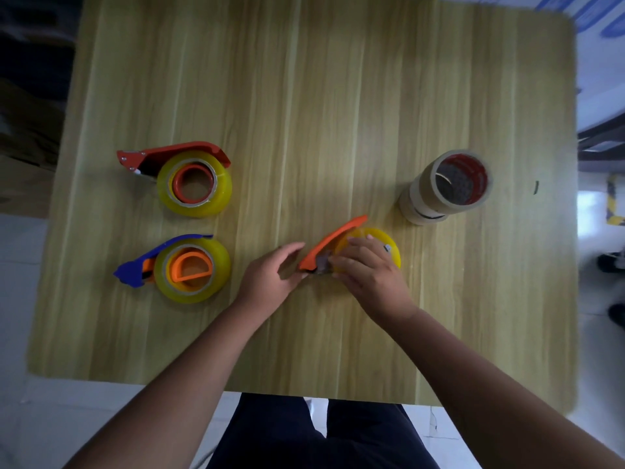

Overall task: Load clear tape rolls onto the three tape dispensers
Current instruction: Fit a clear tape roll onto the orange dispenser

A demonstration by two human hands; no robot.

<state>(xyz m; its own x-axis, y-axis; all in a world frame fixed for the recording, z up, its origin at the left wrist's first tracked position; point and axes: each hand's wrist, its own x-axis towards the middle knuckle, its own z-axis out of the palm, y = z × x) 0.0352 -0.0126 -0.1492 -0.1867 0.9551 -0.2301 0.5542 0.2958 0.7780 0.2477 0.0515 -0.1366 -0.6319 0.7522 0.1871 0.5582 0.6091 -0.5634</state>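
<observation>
Three tape dispensers lie on the wooden table (338,96). The red dispenser (176,152) at the left holds a yellowish clear tape roll (225,187). Below it the blue dispenser (135,270) holds another roll (220,265) on an orange hub. The orange dispenser (333,243) lies in the middle with a third clear roll (385,238) against it. My right hand (368,272) rests on top of that roll, fingers at the dispenser's blade end. Just left of the orange dispenser, my left hand (270,275) has its fingers apart and its thumb near the blade end.
A stack of beige tape rolls (439,191) with a red-printed core stands at the right of the table. The table's near edge is by my dark trousers (304,434). White floor shows on both sides.
</observation>
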